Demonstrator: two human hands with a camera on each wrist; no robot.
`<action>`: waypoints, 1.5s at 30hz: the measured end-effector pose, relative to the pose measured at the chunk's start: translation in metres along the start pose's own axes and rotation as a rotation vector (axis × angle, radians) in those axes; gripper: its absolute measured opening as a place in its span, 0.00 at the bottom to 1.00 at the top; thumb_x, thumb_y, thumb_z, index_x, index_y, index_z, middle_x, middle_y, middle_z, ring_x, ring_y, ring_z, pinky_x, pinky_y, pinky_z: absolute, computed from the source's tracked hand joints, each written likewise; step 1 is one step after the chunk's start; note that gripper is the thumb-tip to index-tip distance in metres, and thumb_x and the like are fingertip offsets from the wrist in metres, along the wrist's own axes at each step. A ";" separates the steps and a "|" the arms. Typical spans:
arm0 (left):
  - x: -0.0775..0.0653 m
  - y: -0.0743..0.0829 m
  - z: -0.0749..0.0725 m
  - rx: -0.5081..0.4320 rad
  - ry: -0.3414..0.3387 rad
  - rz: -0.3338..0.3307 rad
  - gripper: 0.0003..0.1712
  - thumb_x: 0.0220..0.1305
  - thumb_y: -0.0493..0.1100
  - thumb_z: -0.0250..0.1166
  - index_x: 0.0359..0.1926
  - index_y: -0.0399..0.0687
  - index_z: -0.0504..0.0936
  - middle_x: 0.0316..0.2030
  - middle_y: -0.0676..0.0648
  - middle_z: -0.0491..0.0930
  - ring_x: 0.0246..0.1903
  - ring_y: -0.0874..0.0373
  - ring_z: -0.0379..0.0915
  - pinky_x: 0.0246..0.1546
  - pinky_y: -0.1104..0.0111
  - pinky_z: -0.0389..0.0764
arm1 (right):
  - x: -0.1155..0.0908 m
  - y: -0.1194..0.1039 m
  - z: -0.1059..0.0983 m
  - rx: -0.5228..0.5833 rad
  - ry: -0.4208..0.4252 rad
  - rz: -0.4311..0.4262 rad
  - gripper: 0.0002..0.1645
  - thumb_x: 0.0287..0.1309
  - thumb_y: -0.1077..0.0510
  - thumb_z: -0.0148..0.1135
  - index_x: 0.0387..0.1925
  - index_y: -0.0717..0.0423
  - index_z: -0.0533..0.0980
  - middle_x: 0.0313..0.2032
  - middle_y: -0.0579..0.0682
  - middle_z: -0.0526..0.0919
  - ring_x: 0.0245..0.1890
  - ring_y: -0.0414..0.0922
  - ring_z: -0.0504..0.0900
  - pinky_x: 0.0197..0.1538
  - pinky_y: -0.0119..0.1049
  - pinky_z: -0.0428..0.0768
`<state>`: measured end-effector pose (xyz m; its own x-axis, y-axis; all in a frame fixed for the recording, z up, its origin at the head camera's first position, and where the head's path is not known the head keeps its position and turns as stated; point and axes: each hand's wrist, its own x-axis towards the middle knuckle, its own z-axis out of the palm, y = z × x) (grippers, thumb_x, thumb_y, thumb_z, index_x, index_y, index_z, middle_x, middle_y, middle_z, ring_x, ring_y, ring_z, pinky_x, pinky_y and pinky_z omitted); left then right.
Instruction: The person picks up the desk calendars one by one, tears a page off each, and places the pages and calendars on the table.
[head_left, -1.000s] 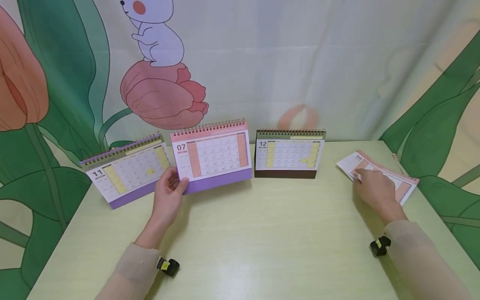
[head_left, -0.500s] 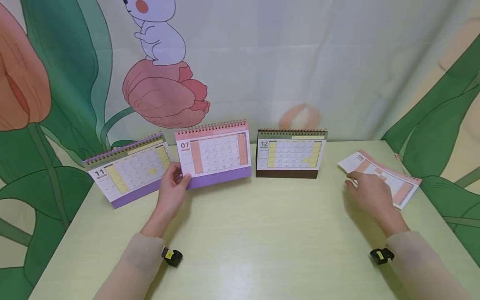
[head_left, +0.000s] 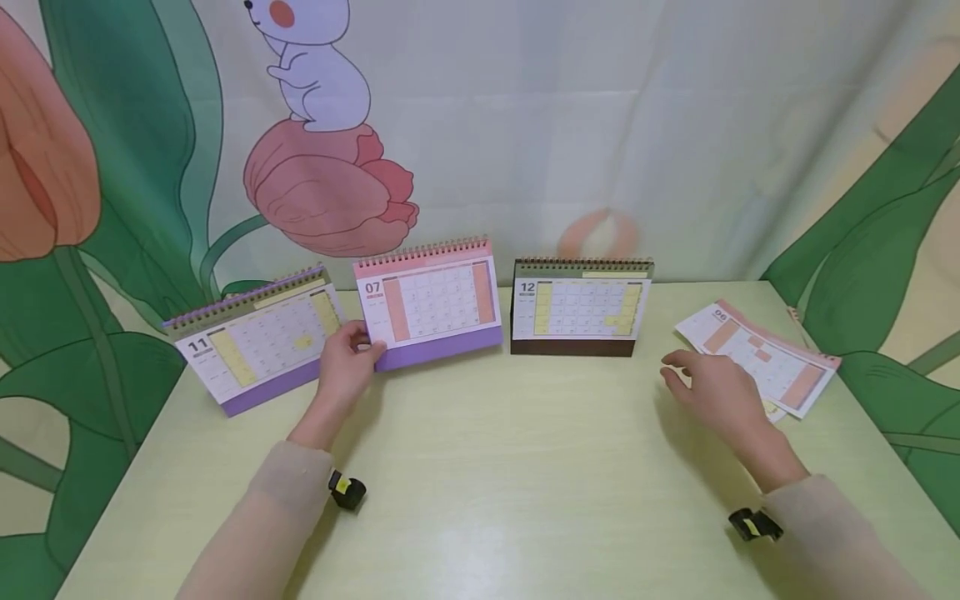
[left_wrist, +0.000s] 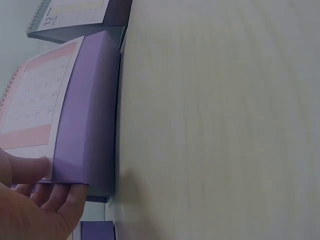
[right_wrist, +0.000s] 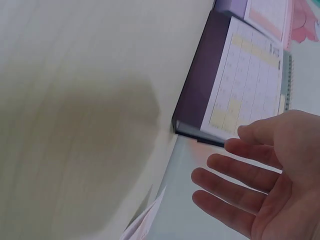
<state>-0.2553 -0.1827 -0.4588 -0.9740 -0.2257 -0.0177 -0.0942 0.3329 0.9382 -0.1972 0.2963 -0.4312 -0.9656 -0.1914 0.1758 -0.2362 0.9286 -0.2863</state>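
Backdrop [head_left: 480, 158] spans the rear, printed with leaves and tulips at the left and a pale animal seated on a pink bloom. Bench [head_left: 480, 475] below carries four calendars. At far left, calendar 11 [head_left: 258, 342] stands at an angle, page yellow-banded, base purple, spiral along the top. Just right of it, the left grip [head_left: 347, 360] is closed on calendar 07 [head_left: 442, 302] at its lower left corner: thumb over the front, remaining fingers behind the edge. Calendar 07 shows a pink-banded page on a purple base and faces forward, slightly turned; full seating on the bench cannot be confirmed. Next, calendar 12 [head_left: 581, 308] stands upright on a dark brown base, just beside calendar 07 and untouched. Further right, the right grip [head_left: 716, 387] is raised, fingers apart and loosely bent, holding nothing. Calendar 06 [head_left: 776, 358] lies at the right end of the bench, pink-banded page up and askew, partly overlapped by the right grip in the head view; contact cannot be determined. Both sleeves [head_left: 258, 508] are beige, with a dark wrist camera [head_left: 347, 492] at each cuff.
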 end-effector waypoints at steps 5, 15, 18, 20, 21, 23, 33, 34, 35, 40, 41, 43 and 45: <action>0.005 0.001 -0.001 0.027 -0.018 -0.039 0.17 0.69 0.31 0.63 0.57 0.31 0.77 0.50 0.36 0.79 0.47 0.50 0.72 0.38 0.72 0.76 | -0.002 -0.009 0.008 0.011 -0.006 -0.050 0.14 0.69 0.57 0.63 0.49 0.62 0.84 0.42 0.61 0.88 0.40 0.59 0.87 0.37 0.54 0.83; 0.012 -0.001 -0.001 0.071 -0.048 -0.044 0.16 0.68 0.30 0.63 0.55 0.28 0.79 0.46 0.37 0.79 0.44 0.51 0.71 0.37 0.71 0.76 | -0.004 -0.022 0.012 0.039 0.015 -0.100 0.12 0.68 0.58 0.64 0.47 0.61 0.85 0.39 0.57 0.89 0.42 0.58 0.88 0.41 0.53 0.84; 0.013 -0.001 0.000 0.095 -0.032 -0.048 0.16 0.67 0.29 0.64 0.54 0.27 0.79 0.45 0.36 0.78 0.43 0.51 0.71 0.37 0.70 0.75 | -0.004 -0.024 0.013 0.045 0.015 -0.109 0.13 0.68 0.57 0.65 0.47 0.60 0.85 0.39 0.56 0.89 0.42 0.57 0.88 0.41 0.53 0.84; 0.013 0.000 0.000 0.108 -0.020 -0.056 0.17 0.66 0.30 0.64 0.55 0.28 0.79 0.45 0.37 0.78 0.43 0.50 0.71 0.37 0.69 0.74 | -0.004 -0.026 0.013 0.047 0.010 -0.113 0.13 0.68 0.57 0.65 0.47 0.60 0.85 0.39 0.56 0.89 0.42 0.57 0.88 0.41 0.53 0.84; 0.014 0.001 0.001 0.115 -0.013 -0.060 0.17 0.66 0.31 0.64 0.55 0.28 0.79 0.45 0.37 0.79 0.43 0.50 0.71 0.38 0.68 0.74 | -0.004 -0.027 0.013 0.046 0.011 -0.115 0.12 0.68 0.57 0.65 0.47 0.60 0.85 0.39 0.56 0.89 0.41 0.57 0.88 0.41 0.53 0.84; 0.014 0.001 0.001 0.124 -0.003 -0.069 0.17 0.67 0.32 0.64 0.55 0.29 0.79 0.45 0.37 0.79 0.43 0.50 0.71 0.38 0.68 0.74 | -0.003 -0.028 0.013 0.045 0.006 -0.114 0.12 0.68 0.57 0.65 0.47 0.60 0.86 0.40 0.56 0.89 0.41 0.57 0.88 0.41 0.53 0.84; 0.017 -0.002 0.001 0.111 -0.055 -0.082 0.21 0.69 0.32 0.63 0.61 0.29 0.76 0.51 0.35 0.78 0.48 0.48 0.71 0.43 0.67 0.76 | -0.002 -0.029 0.015 0.055 -0.017 -0.103 0.12 0.68 0.57 0.65 0.47 0.59 0.86 0.39 0.55 0.89 0.41 0.56 0.88 0.41 0.53 0.84; 0.017 -0.001 0.000 0.112 -0.065 -0.083 0.22 0.69 0.32 0.63 0.62 0.29 0.76 0.51 0.35 0.77 0.48 0.48 0.71 0.43 0.67 0.76 | -0.002 -0.029 0.015 0.059 -0.021 -0.101 0.12 0.68 0.57 0.65 0.47 0.59 0.86 0.39 0.55 0.89 0.41 0.56 0.88 0.41 0.53 0.84; 0.017 -0.001 0.000 0.114 -0.072 -0.088 0.23 0.69 0.32 0.63 0.63 0.29 0.75 0.52 0.35 0.77 0.49 0.48 0.70 0.43 0.67 0.76 | -0.002 -0.029 0.015 0.061 -0.026 -0.100 0.12 0.68 0.57 0.65 0.47 0.59 0.86 0.39 0.55 0.89 0.41 0.56 0.88 0.41 0.53 0.84; 0.017 0.001 -0.004 0.125 -0.110 -0.084 0.25 0.68 0.32 0.62 0.65 0.29 0.74 0.54 0.34 0.77 0.50 0.47 0.70 0.45 0.65 0.76 | -0.002 -0.030 0.018 0.075 -0.035 -0.097 0.12 0.68 0.57 0.65 0.48 0.59 0.86 0.40 0.55 0.89 0.42 0.55 0.88 0.41 0.53 0.84; 0.017 0.001 -0.004 0.126 -0.120 -0.078 0.26 0.67 0.32 0.61 0.65 0.29 0.73 0.54 0.34 0.77 0.50 0.46 0.70 0.46 0.64 0.76 | -0.002 -0.030 0.019 0.075 -0.034 -0.097 0.12 0.68 0.57 0.65 0.47 0.58 0.86 0.41 0.55 0.89 0.42 0.55 0.88 0.42 0.53 0.84; 0.018 0.001 -0.006 0.126 -0.149 -0.066 0.28 0.66 0.30 0.60 0.67 0.28 0.71 0.56 0.33 0.76 0.52 0.46 0.70 0.48 0.63 0.76 | -0.002 -0.029 0.020 0.076 -0.030 -0.097 0.12 0.68 0.57 0.65 0.47 0.58 0.86 0.41 0.55 0.89 0.41 0.55 0.88 0.42 0.53 0.84; 0.018 0.002 -0.008 0.130 -0.177 -0.048 0.31 0.64 0.29 0.58 0.68 0.26 0.69 0.58 0.32 0.76 0.53 0.45 0.70 0.51 0.61 0.75 | -0.002 -0.029 0.020 0.078 -0.029 -0.098 0.12 0.68 0.57 0.65 0.47 0.58 0.86 0.41 0.55 0.89 0.41 0.55 0.88 0.41 0.53 0.84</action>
<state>-0.2713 -0.1933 -0.4546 -0.9877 -0.0835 -0.1322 -0.1557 0.4435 0.8827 -0.1906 0.2633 -0.4419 -0.9399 -0.2903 0.1800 -0.3364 0.8776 -0.3416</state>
